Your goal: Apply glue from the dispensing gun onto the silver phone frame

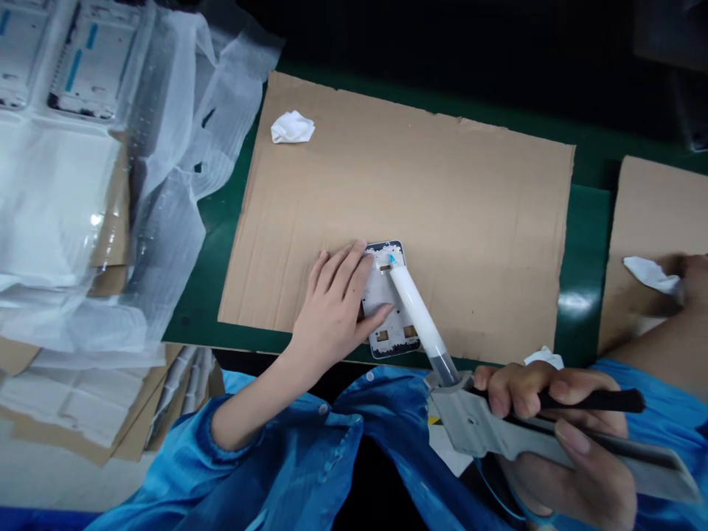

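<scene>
My left hand (337, 306) presses flat on a small white phone frame (387, 295) that lies on a brown cardboard sheet (442, 199), fingers spread over its left side. My right hand (558, 435) grips a grey glue gun (498, 428) by its handle and lever. Its white syringe barrel (414, 310) slants up to the left, and the blue tip (391, 259) touches the frame's top edge. Blue sleeves cover both my arms.
A crumpled white wipe (292, 127) lies at the cardboard's far left corner. Trays of frames (66, 59) under clear plastic wrap (166, 147) stand at the left. A second cardboard sheet (658, 214) at the right has another person's hand (691, 280) on a white wipe (650, 273).
</scene>
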The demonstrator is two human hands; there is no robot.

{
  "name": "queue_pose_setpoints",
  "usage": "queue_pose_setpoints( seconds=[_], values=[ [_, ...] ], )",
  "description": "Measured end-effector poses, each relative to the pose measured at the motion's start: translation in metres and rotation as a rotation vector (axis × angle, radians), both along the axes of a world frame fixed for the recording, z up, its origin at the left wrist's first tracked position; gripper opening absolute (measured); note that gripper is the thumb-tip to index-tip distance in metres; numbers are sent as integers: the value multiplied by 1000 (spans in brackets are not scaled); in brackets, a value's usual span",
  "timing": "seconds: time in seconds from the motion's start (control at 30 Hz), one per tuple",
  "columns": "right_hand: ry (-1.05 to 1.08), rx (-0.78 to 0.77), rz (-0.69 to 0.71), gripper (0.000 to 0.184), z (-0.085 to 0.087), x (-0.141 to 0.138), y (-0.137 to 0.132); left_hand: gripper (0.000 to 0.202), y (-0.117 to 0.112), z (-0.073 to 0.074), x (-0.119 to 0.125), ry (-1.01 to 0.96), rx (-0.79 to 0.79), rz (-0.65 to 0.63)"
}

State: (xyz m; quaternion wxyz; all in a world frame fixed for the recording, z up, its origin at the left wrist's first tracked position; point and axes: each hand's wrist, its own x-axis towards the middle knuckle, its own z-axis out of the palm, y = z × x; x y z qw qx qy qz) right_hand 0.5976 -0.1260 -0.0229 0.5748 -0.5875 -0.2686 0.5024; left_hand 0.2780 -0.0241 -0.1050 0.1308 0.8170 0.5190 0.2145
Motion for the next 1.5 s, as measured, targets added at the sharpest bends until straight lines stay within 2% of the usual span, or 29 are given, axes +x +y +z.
queue_pose_setpoints(
  seconds=[0.13,0.2,0.23,0.33,0.4,0.7,1.13,1.5],
  values=[
    [-56,32,19,20,21,-39,13,76,0,0,0,2,40,-12],
    [-51,45,24,14,26,-49,17,76,0,0,-1,1,51,-12],
    [-52,60,18,17,27,-51,18,76,0,0,-1,0,49,-11],
    [-63,94,-5,33,26,-53,20,77,0,0,-1,3,23,-11],
    [-69,101,3,36,24,-52,19,77,0,0,-1,4,13,-13],
    [-84,102,1,33,24,-53,17,77,0,2,0,7,41,-19],
    [-77,85,24,35,27,-52,19,75,-1,1,0,9,-37,0],
    [-95,66,-22,38,28,-58,21,76,-1,2,1,15,36,-4]
  ],
)
